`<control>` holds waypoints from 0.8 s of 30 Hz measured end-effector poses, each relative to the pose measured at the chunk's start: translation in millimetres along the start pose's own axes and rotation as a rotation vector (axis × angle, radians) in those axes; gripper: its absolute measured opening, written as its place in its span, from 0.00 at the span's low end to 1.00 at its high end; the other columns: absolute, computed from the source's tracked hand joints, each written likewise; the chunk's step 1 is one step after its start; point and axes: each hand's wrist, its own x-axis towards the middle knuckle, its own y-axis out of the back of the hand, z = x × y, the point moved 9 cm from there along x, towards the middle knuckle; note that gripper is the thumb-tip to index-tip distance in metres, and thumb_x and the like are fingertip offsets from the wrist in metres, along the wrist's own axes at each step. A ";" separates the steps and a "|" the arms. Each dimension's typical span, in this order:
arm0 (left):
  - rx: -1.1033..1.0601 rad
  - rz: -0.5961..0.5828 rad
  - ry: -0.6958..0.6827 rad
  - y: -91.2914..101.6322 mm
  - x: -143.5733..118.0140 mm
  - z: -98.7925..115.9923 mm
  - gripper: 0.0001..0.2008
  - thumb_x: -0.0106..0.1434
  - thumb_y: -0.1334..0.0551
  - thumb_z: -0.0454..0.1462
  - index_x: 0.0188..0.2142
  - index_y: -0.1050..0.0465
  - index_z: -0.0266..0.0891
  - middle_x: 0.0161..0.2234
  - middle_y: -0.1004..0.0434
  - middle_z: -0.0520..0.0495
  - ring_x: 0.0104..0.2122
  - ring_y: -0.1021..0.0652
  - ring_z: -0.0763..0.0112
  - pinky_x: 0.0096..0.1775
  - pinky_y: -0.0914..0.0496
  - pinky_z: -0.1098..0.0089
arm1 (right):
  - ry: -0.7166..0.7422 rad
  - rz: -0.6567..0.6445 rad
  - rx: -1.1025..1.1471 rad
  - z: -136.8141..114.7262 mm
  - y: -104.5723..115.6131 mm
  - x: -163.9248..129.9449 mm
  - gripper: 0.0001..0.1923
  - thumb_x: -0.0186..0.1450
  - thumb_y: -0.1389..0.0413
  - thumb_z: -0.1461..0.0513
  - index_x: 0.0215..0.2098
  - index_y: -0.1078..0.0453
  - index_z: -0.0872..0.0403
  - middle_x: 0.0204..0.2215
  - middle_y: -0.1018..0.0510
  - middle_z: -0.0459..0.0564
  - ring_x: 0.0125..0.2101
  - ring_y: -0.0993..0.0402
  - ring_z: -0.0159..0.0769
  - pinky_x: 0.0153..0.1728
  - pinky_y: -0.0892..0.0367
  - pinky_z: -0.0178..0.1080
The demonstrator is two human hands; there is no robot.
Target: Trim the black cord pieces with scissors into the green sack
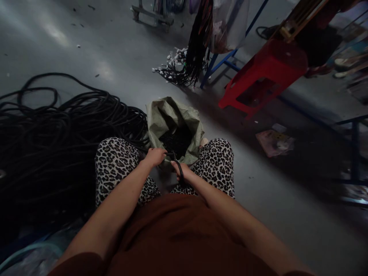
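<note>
My left hand (156,156) is closed around a black cable, and a short dark end pokes out toward the right. In my right hand (184,171) is a pair of scissors (180,171) with black loop handles; the blades point away from me, close to the cable end. Both hands are over the near rim of a greenish woven sack (158,119), which stands open between my knees. Dark pieces (176,140) lie inside the sack, too dim to make out singly. Left of it spreads a big tangled heap of black cable (94,115).
A red plastic stool (276,61) stands to the right, beside a blue metal frame (212,67). A bundle of dark wires with white ends (192,57) hangs to the floor. A flat packet (274,142) lies on the floor at right. A wheeled trolley (151,17) is behind.
</note>
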 end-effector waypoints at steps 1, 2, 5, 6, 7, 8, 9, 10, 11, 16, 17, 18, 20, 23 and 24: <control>0.005 0.003 -0.004 0.0 0.2 0.3 0.17 0.63 0.50 0.39 0.49 0.29 0.49 0.47 0.25 0.46 0.49 0.29 0.60 0.51 0.40 0.59 | 0.006 0.002 0.000 -0.2 0.1 -0.2 0.22 0.66 0.53 0.49 0.26 0.36 0.59 0.10 0.39 0.40 0.07 0.42 0.25 0.08 0.44 0.28; 0.010 0.006 -0.009 -0.1 0.4 0.7 0.18 0.63 0.50 0.39 0.49 0.29 0.48 0.47 0.25 0.46 0.49 0.29 0.60 0.51 0.40 0.58 | 0.013 0.003 0.004 -0.5 0.2 -0.3 0.22 0.66 0.52 0.50 0.25 0.36 0.59 0.11 0.40 0.40 0.07 0.42 0.25 0.09 0.44 0.28; 0.022 0.023 -0.028 0.1 1.0 1.5 0.18 0.63 0.50 0.39 0.49 0.29 0.47 0.46 0.25 0.45 0.48 0.28 0.58 0.50 0.39 0.57 | 0.024 -0.001 0.036 -0.4 0.2 0.0 0.22 0.66 0.52 0.50 0.25 0.37 0.59 0.10 0.40 0.40 0.07 0.44 0.24 0.08 0.44 0.28; 0.024 0.029 -0.029 0.3 1.3 1.2 0.18 0.63 0.50 0.39 0.49 0.29 0.48 0.46 0.25 0.44 0.48 0.28 0.58 0.50 0.39 0.57 | 0.022 0.000 0.047 0.2 0.4 0.5 0.21 0.65 0.52 0.50 0.24 0.37 0.59 0.10 0.40 0.40 0.07 0.44 0.24 0.08 0.44 0.28; 0.024 0.035 -0.025 0.7 1.5 0.4 0.18 0.63 0.50 0.39 0.49 0.29 0.48 0.46 0.25 0.44 0.48 0.28 0.58 0.50 0.39 0.57 | 0.020 0.001 0.055 0.9 0.8 1.2 0.21 0.65 0.51 0.50 0.24 0.37 0.58 0.10 0.40 0.40 0.07 0.44 0.24 0.08 0.44 0.27; 0.024 0.041 -0.019 1.1 1.6 -0.7 0.18 0.63 0.50 0.39 0.49 0.29 0.47 0.46 0.25 0.44 0.48 0.28 0.58 0.50 0.39 0.57 | 0.019 0.003 0.060 1.5 1.4 1.9 0.21 0.65 0.51 0.50 0.24 0.37 0.58 0.10 0.40 0.39 0.07 0.44 0.23 0.08 0.45 0.27; 0.023 0.045 -0.011 1.6 1.8 -1.9 0.17 0.62 0.49 0.39 0.48 0.29 0.47 0.46 0.25 0.44 0.48 0.28 0.59 0.50 0.39 0.58 | 0.018 0.008 0.063 2.1 2.3 2.7 0.22 0.65 0.51 0.50 0.23 0.38 0.58 0.10 0.40 0.40 0.07 0.44 0.23 0.08 0.45 0.27; 0.022 0.048 -0.002 2.2 1.9 -3.1 0.17 0.62 0.49 0.39 0.48 0.29 0.47 0.46 0.25 0.44 0.49 0.28 0.59 0.50 0.39 0.58 | 0.017 0.014 0.063 2.6 3.4 3.5 0.22 0.65 0.51 0.49 0.23 0.38 0.58 0.10 0.40 0.40 0.07 0.44 0.23 0.08 0.46 0.26; 0.021 0.052 0.004 3.0 1.9 -4.0 0.17 0.62 0.49 0.39 0.48 0.29 0.47 0.46 0.25 0.45 0.49 0.28 0.59 0.49 0.39 0.59 | 0.016 0.022 0.060 3.0 4.7 4.1 0.22 0.65 0.50 0.49 0.22 0.38 0.58 0.10 0.40 0.40 0.07 0.44 0.23 0.08 0.46 0.26; 0.001 0.075 0.025 7.5 1.6 -5.6 0.17 0.63 0.49 0.39 0.48 0.29 0.48 0.46 0.25 0.46 0.48 0.28 0.60 0.49 0.38 0.60 | 0.012 0.032 0.052 3.7 7.9 5.4 0.25 0.63 0.50 0.46 0.21 0.39 0.58 0.10 0.39 0.41 0.08 0.41 0.24 0.08 0.44 0.27; -0.003 0.083 0.031 8.5 1.6 -6.0 0.17 0.63 0.49 0.39 0.49 0.30 0.48 0.46 0.25 0.46 0.48 0.28 0.60 0.49 0.38 0.60 | 0.003 0.030 0.052 4.7 7.7 6.0 0.25 0.62 0.50 0.45 0.22 0.39 0.57 0.10 0.39 0.41 0.08 0.40 0.25 0.09 0.43 0.27; -0.007 0.091 0.036 9.3 1.7 -6.4 0.17 0.63 0.49 0.39 0.49 0.30 0.47 0.46 0.25 0.45 0.48 0.28 0.60 0.49 0.38 0.60 | -0.007 0.024 0.047 5.9 6.9 6.9 0.25 0.62 0.51 0.44 0.23 0.38 0.57 0.10 0.38 0.41 0.08 0.40 0.26 0.09 0.42 0.28; -0.015 0.104 0.039 10.7 2.1 -6.9 0.17 0.63 0.49 0.40 0.50 0.31 0.47 0.46 0.25 0.45 0.48 0.27 0.59 0.48 0.37 0.60 | -0.016 0.004 0.029 7.6 4.1 10.0 0.26 0.62 0.52 0.42 0.24 0.37 0.57 0.10 0.37 0.42 0.09 0.39 0.27 0.09 0.41 0.29; -0.038 0.121 0.037 12.5 2.7 -7.3 0.17 0.63 0.50 0.40 0.49 0.30 0.47 0.46 0.25 0.46 0.47 0.27 0.60 0.47 0.37 0.61 | 0.010 -0.035 -0.005 7.3 -1.4 16.2 0.29 0.62 0.54 0.40 0.26 0.36 0.58 0.11 0.36 0.44 0.10 0.37 0.29 0.10 0.40 0.30; -0.044 0.127 0.036 13.1 2.9 -7.2 0.17 0.63 0.50 0.40 0.49 0.30 0.46 0.46 0.25 0.46 0.47 0.27 0.61 0.47 0.37 0.61 | 0.013 -0.038 -0.018 7.6 -2.3 18.3 0.29 0.61 0.54 0.40 0.26 0.35 0.58 0.12 0.35 0.45 0.10 0.36 0.30 0.10 0.40 0.30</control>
